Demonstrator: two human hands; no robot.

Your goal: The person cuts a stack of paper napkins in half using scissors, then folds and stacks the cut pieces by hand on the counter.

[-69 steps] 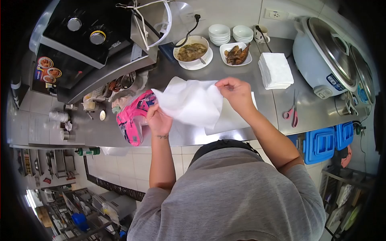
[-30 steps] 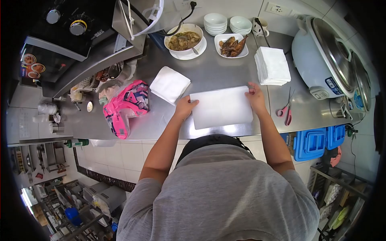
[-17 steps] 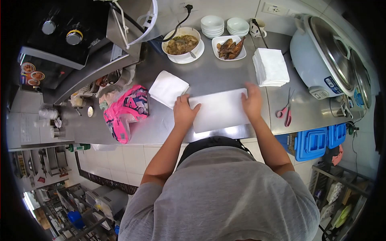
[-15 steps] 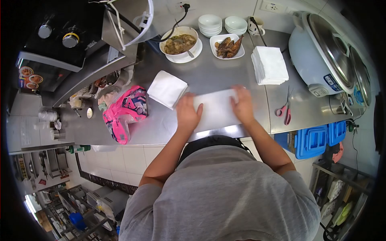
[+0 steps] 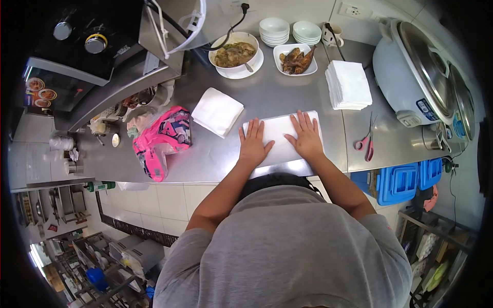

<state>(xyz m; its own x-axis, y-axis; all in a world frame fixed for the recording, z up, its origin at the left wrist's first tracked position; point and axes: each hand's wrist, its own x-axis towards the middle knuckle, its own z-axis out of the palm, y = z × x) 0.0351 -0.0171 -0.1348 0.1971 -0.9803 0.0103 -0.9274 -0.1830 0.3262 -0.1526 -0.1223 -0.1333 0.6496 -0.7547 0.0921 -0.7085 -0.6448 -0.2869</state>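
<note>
A white sheet or flat stack of sheets point(image 5: 280, 129) lies on the steel counter in front of me. My left hand point(image 5: 253, 143) rests flat on its left part, fingers apart. On its right part my right hand point(image 5: 306, 137) also lies palm down with spread fingers. A folded white cloth-like square point(image 5: 217, 112) lies just beyond and left of my left hand. Farther right stands a stack of white folded squares point(image 5: 348, 84). Pink-handled scissors point(image 5: 365, 142) lie on the counter to the right of my right hand.
A pink plastic package point(image 5: 163, 138) is at the left. Along the back stand a bowl of food point(image 5: 233, 55), a dish of browned food point(image 5: 297, 60), stacked white bowls point(image 5: 274, 32) and a mug point(image 5: 333, 35). A large cooker point(image 5: 405, 72) is at the right, a microwave point(image 5: 77, 46) upper left.
Both hands have come down from holding up a loose white sheet, moved along the sheet's edges, and now lie flat on it. The folded square now lies at the left.
</note>
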